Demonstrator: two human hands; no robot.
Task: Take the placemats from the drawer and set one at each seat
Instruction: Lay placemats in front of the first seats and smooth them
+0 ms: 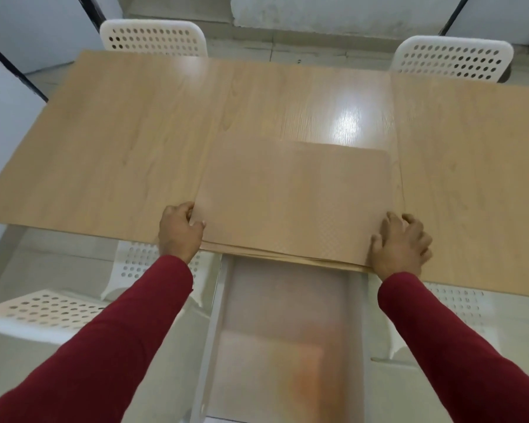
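Observation:
A stack of translucent, wood-toned placemats [290, 196] lies on the near middle of the wooden table [110, 141], its near edge overhanging the table's front. My left hand [179, 230] grips the stack's near left corner. My right hand [400, 244] grips its near right corner. Below the table's front edge, between my red-sleeved arms, an open drawer [287, 331] is pulled out toward me; its inside looks blurred, with a frosted sheet and an orange patch.
Two white perforated chairs stand at the far side, one at the left [151, 38] and one at the right [451, 58]. A white chair [43, 312] sits at the near left and another [458, 309] at the near right. Pale floor lies around the table.

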